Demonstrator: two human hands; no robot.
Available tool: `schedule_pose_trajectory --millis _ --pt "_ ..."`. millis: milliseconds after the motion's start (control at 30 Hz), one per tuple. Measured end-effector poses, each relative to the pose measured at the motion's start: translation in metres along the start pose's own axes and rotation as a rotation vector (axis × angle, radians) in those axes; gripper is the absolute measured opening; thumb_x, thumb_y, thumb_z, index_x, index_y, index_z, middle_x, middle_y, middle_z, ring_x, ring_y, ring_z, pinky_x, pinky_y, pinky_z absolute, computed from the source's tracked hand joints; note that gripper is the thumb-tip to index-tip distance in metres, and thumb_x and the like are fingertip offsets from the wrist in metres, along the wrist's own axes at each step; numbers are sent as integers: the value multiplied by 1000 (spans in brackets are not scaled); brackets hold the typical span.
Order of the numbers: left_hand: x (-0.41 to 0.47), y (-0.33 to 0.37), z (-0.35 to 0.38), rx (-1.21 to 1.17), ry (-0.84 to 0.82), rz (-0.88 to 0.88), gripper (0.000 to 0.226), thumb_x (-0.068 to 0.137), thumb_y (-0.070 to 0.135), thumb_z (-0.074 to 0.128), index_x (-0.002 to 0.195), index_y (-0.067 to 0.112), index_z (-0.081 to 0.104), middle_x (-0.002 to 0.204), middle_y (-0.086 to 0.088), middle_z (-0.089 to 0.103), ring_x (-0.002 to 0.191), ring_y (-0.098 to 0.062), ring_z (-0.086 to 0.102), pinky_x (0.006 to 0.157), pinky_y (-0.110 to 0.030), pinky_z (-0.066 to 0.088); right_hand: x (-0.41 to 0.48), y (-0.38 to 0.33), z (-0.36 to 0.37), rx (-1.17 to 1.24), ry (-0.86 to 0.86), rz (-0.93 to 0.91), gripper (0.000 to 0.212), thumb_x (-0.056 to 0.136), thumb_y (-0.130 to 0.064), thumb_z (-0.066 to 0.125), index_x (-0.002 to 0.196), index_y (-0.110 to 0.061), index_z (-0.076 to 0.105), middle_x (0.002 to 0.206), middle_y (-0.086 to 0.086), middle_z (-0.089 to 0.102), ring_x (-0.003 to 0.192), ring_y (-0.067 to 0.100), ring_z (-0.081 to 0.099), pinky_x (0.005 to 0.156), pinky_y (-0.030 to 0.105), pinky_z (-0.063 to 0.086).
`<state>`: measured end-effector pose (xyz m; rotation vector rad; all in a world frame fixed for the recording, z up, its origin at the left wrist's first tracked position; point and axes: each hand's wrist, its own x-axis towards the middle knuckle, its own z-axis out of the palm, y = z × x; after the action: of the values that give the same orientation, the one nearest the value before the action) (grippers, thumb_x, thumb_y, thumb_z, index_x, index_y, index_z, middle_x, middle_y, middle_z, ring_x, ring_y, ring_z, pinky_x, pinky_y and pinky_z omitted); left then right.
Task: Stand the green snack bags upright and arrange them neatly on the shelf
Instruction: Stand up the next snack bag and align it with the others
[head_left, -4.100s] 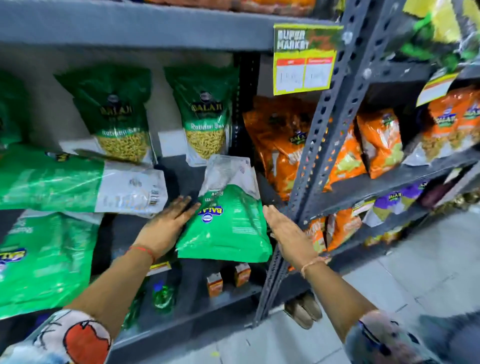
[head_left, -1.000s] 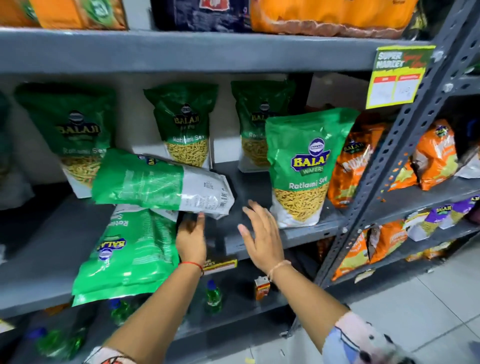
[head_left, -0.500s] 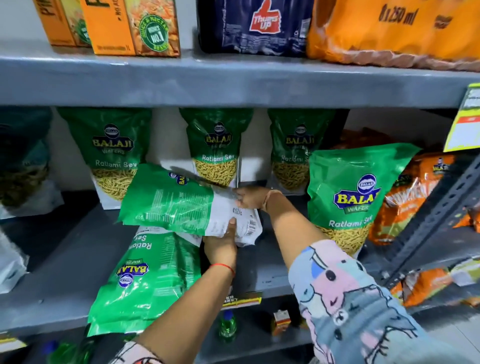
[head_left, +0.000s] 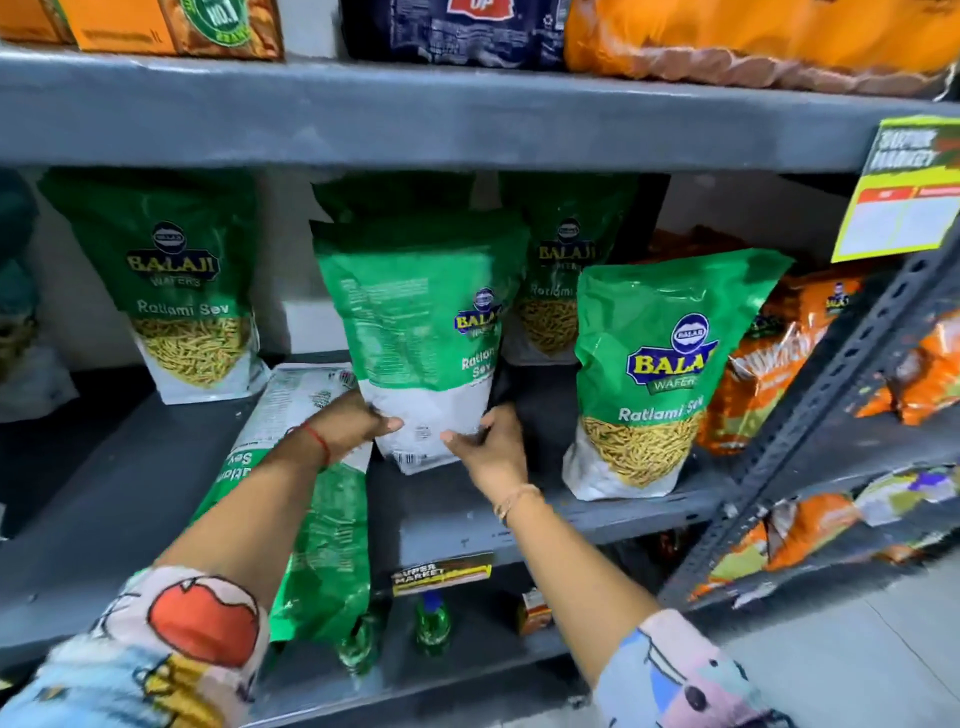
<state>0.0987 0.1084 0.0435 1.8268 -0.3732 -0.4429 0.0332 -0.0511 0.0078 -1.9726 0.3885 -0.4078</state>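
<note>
Gripped by left hand (head_left: 358, 423) and right hand (head_left: 488, 441) at its white bottom edge: glossy green held bag (head_left: 415, 332), upright, slightly turned, back panel showing, base just above grey metal shelf (head_left: 597, 512). Lying flat beneath left forearm: crinkled flat bag (head_left: 322, 540), overhanging shelf front. Standing right of hands: front bag (head_left: 660, 374), clear window showing yellow sev sticks. Upright at rear: left rear bag (head_left: 182, 291) and right rear bag (head_left: 563, 270), same sev inside. Further right, orange foil snack bags (head_left: 779, 353). Above, cartons (head_left: 171, 26) on upper shelf.
</note>
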Motion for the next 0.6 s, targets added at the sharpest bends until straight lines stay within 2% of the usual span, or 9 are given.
schedule_pose_trajectory --millis 67,133,200,233,300,367,433,533,600 --pt "0 -1 -1 -1 9 0 47 79 -20 49 123 -5 45 130 -23 48 112 -24 48 108 -45 33 -14 2 9 -42 21 -22 38 70 -6 70 69 -24 36 98 13 45 98 32 52 81 25 36" --pt "-2 -2 7 -31 90 -6 44 79 -17 53 121 -6 47 131 -28 49 115 -28 50 109 -50 33 -27 1 17 -35 42 -19 37 67 -9 74 92 -12 47 126 20 40 114 30 45 91 17 29" --pt "-9 -3 28 -9 264 3 42 78 -10 59 118 -2 52 126 -24 56 115 -31 54 105 -47 40 -38 4 29 -46 39 -30 72 65 -18 77 123 0 39 142 18 24 125 27 32 102 18 20" --pt "-15 -3 43 18 387 3 40 77 -5 62 115 1 54 122 -21 60 111 -29 56 100 -40 44 -42 4 32 -77 36 -34 77 70 -23 73 131 -1 32 144 16 22 127 27 29 106 23 20" --pt "-33 -1 77 43 635 5 34 76 1 63 109 3 56 113 -20 65 100 -25 61 82 -26 46 -42 2 31 -99 68 -35 56 88 -28 52 134 -4 32 141 17 30 127 31 32 106 31 26" --pt "-49 -1 106 75 744 18 31 76 3 60 106 5 56 107 -24 66 96 -32 62 77 -32 46 -35 3 25 -72 65 -16 48 92 -19 44 136 -4 31 141 21 34 127 33 36 107 33 30" --pt "-61 -4 121 76 747 -9 24 77 6 58 102 7 59 102 -25 68 95 -37 62 79 -37 47 -31 9 20 24 17 -10 61 84 -11 57 137 -9 28 138 18 41 124 30 43 105 37 38" --pt "-60 0 110 -94 826 39 27 78 6 55 103 6 64 105 -15 69 101 -27 62 86 -33 45 -22 18 3 243 -87 51 83 61 -9 80 129 -23 34 117 6 60 106 20 58 82 12 49" --pt "-42 4 88 -146 816 63 37 77 4 56 114 5 57 117 -13 64 109 -26 58 95 -34 44 -11 22 -6 283 -153 54 93 53 -3 84 130 -19 35 125 7 53 114 20 51 89 14 46"
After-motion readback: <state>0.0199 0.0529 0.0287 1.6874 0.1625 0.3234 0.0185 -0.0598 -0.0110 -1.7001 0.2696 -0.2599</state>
